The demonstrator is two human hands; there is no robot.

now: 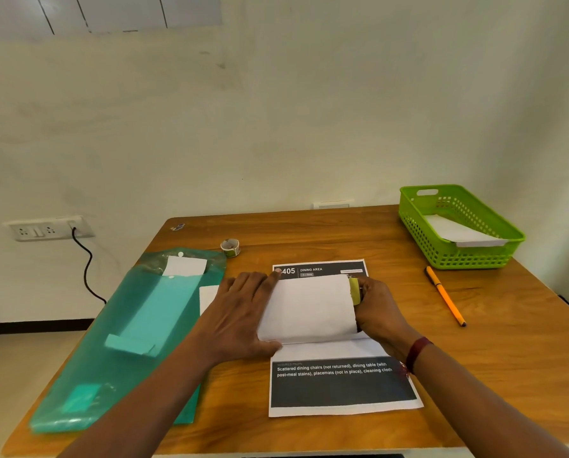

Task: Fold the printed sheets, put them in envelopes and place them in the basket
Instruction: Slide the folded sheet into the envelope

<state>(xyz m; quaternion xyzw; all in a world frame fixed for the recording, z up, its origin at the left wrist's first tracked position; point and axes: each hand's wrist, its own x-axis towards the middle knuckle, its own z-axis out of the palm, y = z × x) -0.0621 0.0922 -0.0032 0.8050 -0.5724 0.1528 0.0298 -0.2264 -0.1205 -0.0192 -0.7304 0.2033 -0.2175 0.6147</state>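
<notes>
Wooden table (pixel 474 375) was the setup, with the printed sheet (pixel 342 385) lying flat in the lower middle of the frame, its dark "405 DINING AREA" header at the far edge and a dark text block at the near edge. On top of its middle sat a bulging piece of white paper (pixel 309 309); honestly couldn't tell if it was an envelope or a folded-over sheet. The left hand (pixel 240 314) lay palm down on that paper's left edge, fingers (pixel 260 282) straight and close together, index tip reaching up to the header and thumb tucked along the paper's near edge. The right hand (pixel 377 309) was at the paper's right edge with its fingers curled in, pinching a small yellow-green thing (pixel 355 290) against that edge; no idea what it was, too small. It had a maroon band (pixel 417 352) on the wrist. The green basket (pixel 441 256) sat at the right of the frame on the table's far corner, well apart from the hands, with a white envelope (pixel 458 231) inside it. An orange pen (pixel 445 295) lay between the basket and the right hand. A little roll (pixel 230 247) stood above the left hand, and a teal plastic folder (pixel 127 342) with white paper in it filled the left side of the table. A wall socket (pixel 45 228) with a black cable (pixel 86 269) was at far left.
</notes>
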